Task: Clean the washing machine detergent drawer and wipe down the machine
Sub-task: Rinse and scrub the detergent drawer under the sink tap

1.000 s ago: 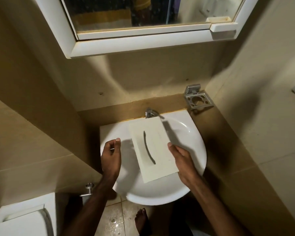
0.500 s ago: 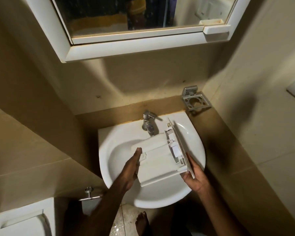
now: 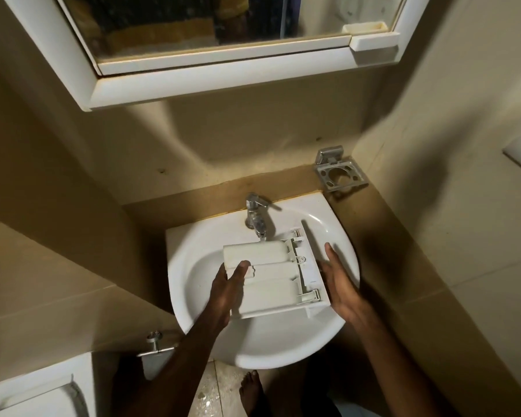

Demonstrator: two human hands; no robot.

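So I hold the detergent drawer [image 3: 271, 278] over the sink [image 3: 283, 350], its far corner under the tap [image 3: 254, 216], ready for rinsing. My left hand [image 3: 227, 288] grips its left end; my right hand [image 3: 339, 284], fingers straight, steadies the front panel.

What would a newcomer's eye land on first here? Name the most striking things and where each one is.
First, the white detergent drawer held over the round white sink, just under the chrome tap. The left hand grips its left end, while the right hand lies open against its front panel on the right. Above hangs a white-framed mirror, and an empty metal holder is fixed at the sink's far right corner.
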